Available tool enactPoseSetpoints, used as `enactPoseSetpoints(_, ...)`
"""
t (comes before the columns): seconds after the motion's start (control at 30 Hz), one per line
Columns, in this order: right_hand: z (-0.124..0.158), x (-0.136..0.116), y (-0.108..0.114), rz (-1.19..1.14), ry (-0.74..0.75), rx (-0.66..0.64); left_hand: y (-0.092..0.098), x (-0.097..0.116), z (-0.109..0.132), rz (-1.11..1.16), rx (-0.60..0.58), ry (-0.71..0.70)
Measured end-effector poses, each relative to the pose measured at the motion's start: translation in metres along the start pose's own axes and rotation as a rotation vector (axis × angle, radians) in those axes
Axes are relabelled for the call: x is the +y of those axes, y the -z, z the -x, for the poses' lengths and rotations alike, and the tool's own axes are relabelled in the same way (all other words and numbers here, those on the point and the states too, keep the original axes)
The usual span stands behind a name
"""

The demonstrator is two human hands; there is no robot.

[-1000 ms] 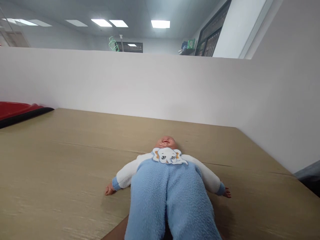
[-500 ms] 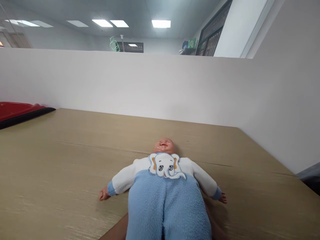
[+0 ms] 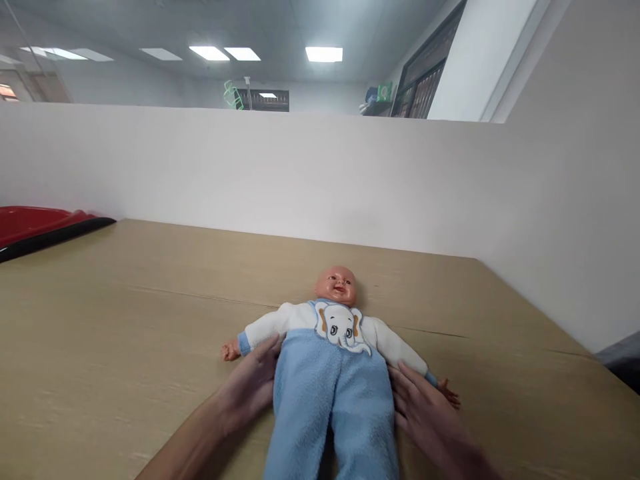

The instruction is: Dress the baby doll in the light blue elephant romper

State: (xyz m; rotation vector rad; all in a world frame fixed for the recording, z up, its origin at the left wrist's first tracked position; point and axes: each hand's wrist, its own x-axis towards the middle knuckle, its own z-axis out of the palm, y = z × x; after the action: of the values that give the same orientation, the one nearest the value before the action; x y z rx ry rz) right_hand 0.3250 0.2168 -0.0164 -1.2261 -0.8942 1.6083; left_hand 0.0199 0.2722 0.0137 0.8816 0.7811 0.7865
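Observation:
A baby doll point(image 3: 336, 373) lies on its back on the wooden tabletop point(image 3: 165, 313), head away from me. It wears a fleecy blue and white suit with an elephant face on the chest. My left hand point(image 3: 255, 377) is held against the doll's left-of-view side, its thumb up by the armpit and the other fingers mostly hidden behind the suit. On the opposite side, my right hand point(image 3: 417, 397) presses along the waist under the doll's sleeve, with several fingers partly showing. Together the two hands clasp the doll's body. Its lower legs run out of view.
A red tub-like thing with a black edge point(image 3: 50, 233) stands at the far left. Behind the table rises a white wall point(image 3: 280, 173) with a glass pane above it. Something dark point(image 3: 623, 363) shows past the table's right edge.
The doll has shifted slightly away from me, and its head and body have turned a little. My hands, hidden beneath it before, now show at its sides.

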Motion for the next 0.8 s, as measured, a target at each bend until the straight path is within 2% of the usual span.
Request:
enactPoseSetpoints(0.07, 0.016, -0.001, 0.016, 0.076, 0.018, 0.107, 0.012, 0.005, 0.012, -0.039, 0.093, 0.002)
enactPoseSetpoints(0.13, 0.028, -0.007, 0.034, 0.350, 0.104, 0.303, 0.015, 0.012, 0.026, -0.172, 0.211, -0.042)
enactPoseSetpoints(0.2, 0.032, -0.017, 0.051, 0.744, 0.259, 0.526, 0.007, 0.021, 0.036, -0.392, 0.299, -0.157)
enactPoseSetpoints(0.27, 0.024, -0.025, 0.066, 1.026, 0.411, 0.593, -0.014, 0.031, 0.038, -0.665, 0.340, -0.336)
enactPoseSetpoints(0.3, 0.017, -0.029, 0.071, 1.072, 0.414, 0.572, -0.028, 0.034, 0.034, -0.776, 0.308, -0.431)
enactPoseSetpoints(0.37, 0.001, -0.033, 0.077, 1.047, 0.357, 0.427, -0.056, 0.038, 0.020, -0.975, 0.177, -0.565)
enactPoseSetpoints(0.43, -0.010, -0.037, 0.077, 0.978, 0.273, 0.254, -0.081, 0.036, -0.003, -1.153, 0.031, -0.591)
enactPoseSetpoints(0.5, -0.016, -0.042, 0.072, 0.931, 0.211, 0.144, -0.100, 0.027, -0.029, -1.309, -0.052, -0.643)
enactPoseSetpoints(0.63, -0.010, -0.059, 0.061, 0.833, 0.043, 0.114, -0.120, 0.008, -0.075, -1.537, -0.223, -0.769)
enactPoseSetpoints(0.7, -0.006, -0.071, 0.061, 0.811, -0.074, 0.080, -0.127, 0.003, -0.090, -1.585, -0.257, -0.821)
enactPoseSetpoints(0.73, -0.004, -0.078, 0.062, 0.792, -0.073, 0.075, -0.130, 0.003, -0.095, -1.592, -0.250, -0.844)
enactPoseSetpoints(0.8, -0.003, -0.090, 0.068, 0.722, 0.082, 0.108, -0.135, 0.004, -0.103, -1.546, -0.222, -0.883)
